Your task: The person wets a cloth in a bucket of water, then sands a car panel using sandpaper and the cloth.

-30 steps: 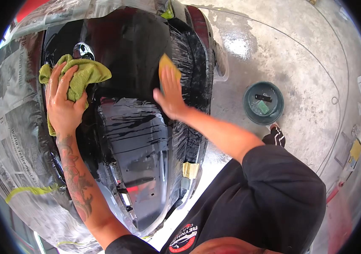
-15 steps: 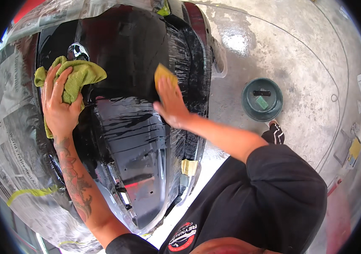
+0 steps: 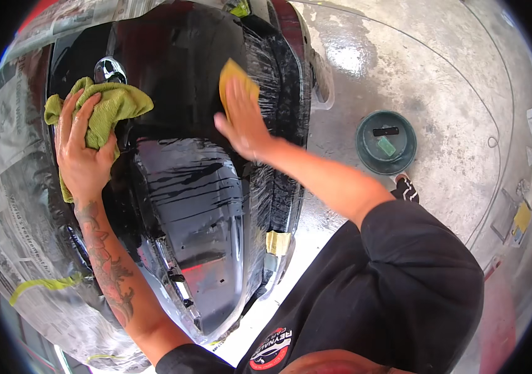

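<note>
A wet, dark car body panel (image 3: 178, 68) lies under both my hands, with streaks of water across its lower part. On the left, my left hand (image 3: 85, 159) is closed on a crumpled green cloth (image 3: 125, 103) resting against the panel, just below a chrome piece (image 3: 110, 67). My right hand (image 3: 245, 124), slightly smeared by motion, presses a yellow sheet of sandpaper (image 3: 230, 70) against the panel near its whitish, scuffed right side. The sheet's far end sticks out past my fingertips; its underside is hidden.
Newspaper masking (image 3: 10, 181) covers the car's left side, held by yellow-green tape (image 3: 44, 282). A dark green bucket (image 3: 364, 154) stands on the concrete floor at the right, with a green pad and a dark block inside. A thin cable (image 3: 446, 65) curves along the floor.
My right hand has slid farther away along the panel with the sandpaper, and more of the sheet shows. The left hand stays on the cloth in nearly the same place.
</note>
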Demonstrator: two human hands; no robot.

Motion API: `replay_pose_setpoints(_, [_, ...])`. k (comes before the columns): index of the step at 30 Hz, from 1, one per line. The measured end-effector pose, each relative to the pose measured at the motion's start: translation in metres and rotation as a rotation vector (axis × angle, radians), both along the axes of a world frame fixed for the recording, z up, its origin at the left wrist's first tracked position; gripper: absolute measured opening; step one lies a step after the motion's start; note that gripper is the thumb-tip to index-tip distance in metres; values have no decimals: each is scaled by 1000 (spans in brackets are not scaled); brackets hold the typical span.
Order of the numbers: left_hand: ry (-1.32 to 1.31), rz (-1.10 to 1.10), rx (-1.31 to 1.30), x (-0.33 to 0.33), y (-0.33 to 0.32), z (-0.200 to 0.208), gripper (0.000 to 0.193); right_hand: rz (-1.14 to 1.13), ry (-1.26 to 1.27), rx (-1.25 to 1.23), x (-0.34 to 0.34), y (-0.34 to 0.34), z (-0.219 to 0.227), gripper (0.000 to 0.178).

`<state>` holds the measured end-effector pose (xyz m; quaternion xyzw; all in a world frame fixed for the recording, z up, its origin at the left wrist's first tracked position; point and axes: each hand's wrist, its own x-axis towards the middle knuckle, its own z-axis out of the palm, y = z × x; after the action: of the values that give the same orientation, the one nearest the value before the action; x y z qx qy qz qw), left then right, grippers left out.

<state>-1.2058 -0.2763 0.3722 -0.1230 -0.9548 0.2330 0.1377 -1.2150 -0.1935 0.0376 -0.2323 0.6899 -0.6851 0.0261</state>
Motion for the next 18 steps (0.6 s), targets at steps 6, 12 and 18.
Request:
replay_pose_setpoints(6, [-8,4,8,-2,-2,-3,56,-75,35,-53,0,-4,-5,83])
replay_pose_setpoints(12, [2,-16,5,2,-1,2,56,172,102,125,92,12,-23,84])
replay_pose_setpoints(18, [-12,-47,36,-8,-2,-6,56,-173,-38,-78,-70,-13,14,81])
